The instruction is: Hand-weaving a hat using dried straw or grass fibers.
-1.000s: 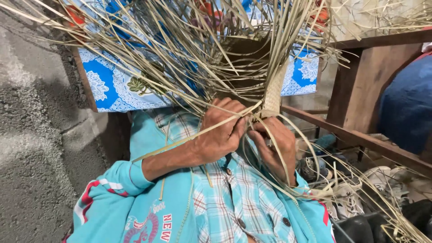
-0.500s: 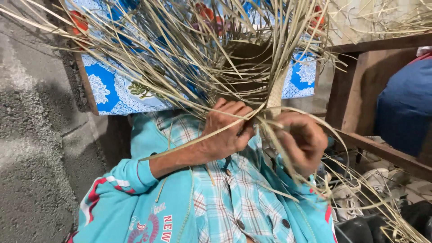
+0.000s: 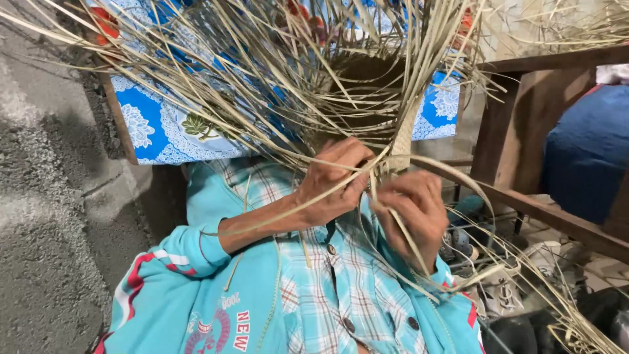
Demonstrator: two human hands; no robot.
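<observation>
Two bare hands are entered first: our left hand [image 3: 331, 187] is curled, fingers pressed together over a bundle of pale, flat dried straw strips [image 3: 275, 111], and our right hand [image 3: 413, 213] is half closed, its fingertips [image 3: 386, 196] pinching a few of the same strips just beside the left. Item held: a partly woven, dark-hollowed basket of straw [image 3: 367, 92], raised in front of us above the lap, its loose ends fanning out on every side and trailing down past the right wrist. Handling, as we judge it: light to lift, springy rather than stiff, dry and likely to crease or split if bent sharply; single strips look smooth and apt to slip, so hold belongs low, near the woven edge where the strands cross (not at the free tips). Garments below: a turquoise jacket with red-and-white sleeve stripes [image 3: 190, 275] over a checked turquoise shirt [image 3: 334, 295]. Surroundings: a blue and white floral patterned cloth [image 3: 157, 128] behind the straw, a brown wooden frame [image 3: 524, 131] to the right, grey rough concrete ground [image 3: 46, 216] to the left, and shoes [image 3: 504, 282] under the frame.
</observation>
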